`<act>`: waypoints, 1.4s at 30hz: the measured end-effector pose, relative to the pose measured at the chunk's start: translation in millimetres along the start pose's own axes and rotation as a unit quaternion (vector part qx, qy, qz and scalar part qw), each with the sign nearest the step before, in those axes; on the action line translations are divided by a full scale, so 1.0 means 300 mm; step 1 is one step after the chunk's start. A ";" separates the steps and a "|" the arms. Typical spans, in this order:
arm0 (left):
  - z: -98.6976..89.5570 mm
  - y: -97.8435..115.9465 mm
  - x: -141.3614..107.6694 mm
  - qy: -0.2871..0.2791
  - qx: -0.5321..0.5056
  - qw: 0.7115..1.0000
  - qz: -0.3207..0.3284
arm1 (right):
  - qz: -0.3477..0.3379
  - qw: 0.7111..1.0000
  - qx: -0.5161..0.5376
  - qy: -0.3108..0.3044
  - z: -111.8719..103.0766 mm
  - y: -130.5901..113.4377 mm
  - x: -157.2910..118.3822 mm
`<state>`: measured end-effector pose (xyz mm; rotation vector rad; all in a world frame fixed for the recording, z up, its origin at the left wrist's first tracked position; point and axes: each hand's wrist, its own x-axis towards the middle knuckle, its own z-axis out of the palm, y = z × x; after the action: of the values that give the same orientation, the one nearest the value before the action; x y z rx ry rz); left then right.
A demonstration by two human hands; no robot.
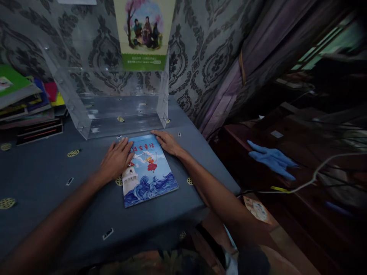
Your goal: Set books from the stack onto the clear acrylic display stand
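A blue picture book [150, 168] with red title characters and painted waves lies flat on the grey tablecloth [86, 198]. My left hand [117, 158] rests palm down over its upper left edge, fingers extended and covering part of the title. At the upper right corner, my right hand [166, 142] touches the book's edge with its fingers stretched out. Just beyond the book stands a clear acrylic rack [126, 124], with a green and cream book [146, 34] upright in its top part.
Stacked books [20, 99] sit at the table's far left. Past the right edge, a blue glove [272, 158] lies on a dark red surface [241, 139], near a pale cable [315, 173]. A purple curtain [229, 88] hangs behind.
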<state>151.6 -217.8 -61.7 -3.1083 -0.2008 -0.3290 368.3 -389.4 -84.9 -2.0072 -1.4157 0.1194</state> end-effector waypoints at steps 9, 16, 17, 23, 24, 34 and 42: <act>-0.010 0.062 0.143 -0.108 -0.016 0.992 0.064 | 0.002 1.000 0.011 -0.004 0.000 0.003 0.015; -0.011 0.199 0.112 -0.102 -0.059 0.976 0.182 | -0.006 1.000 0.021 -0.006 -0.005 0.002 0.017; -0.014 0.218 0.093 -0.099 -0.064 0.973 0.197 | -0.006 1.000 0.019 -0.007 -0.006 -0.001 0.016; -0.059 0.312 -0.051 -0.105 -0.125 0.934 0.317 | -0.003 1.000 -0.005 -0.013 -0.011 -0.019 0.011; -0.066 0.324 -0.070 -0.109 -0.130 0.928 0.333 | -0.006 1.000 -0.010 -0.013 -0.012 -0.021 0.010; -0.082 0.355 -0.096 -0.078 -0.108 0.922 0.364 | -0.017 0.999 -0.043 0.000 -0.005 -0.032 0.004; -0.087 0.356 -0.100 -0.079 -0.116 0.921 0.362 | 0.016 0.991 -0.131 0.003 -0.018 -0.097 -0.025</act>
<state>130.7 -328.1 -41.9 -3.1310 1.0324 -0.0802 344.3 -393.0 -66.6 -2.2399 -1.4585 -0.0614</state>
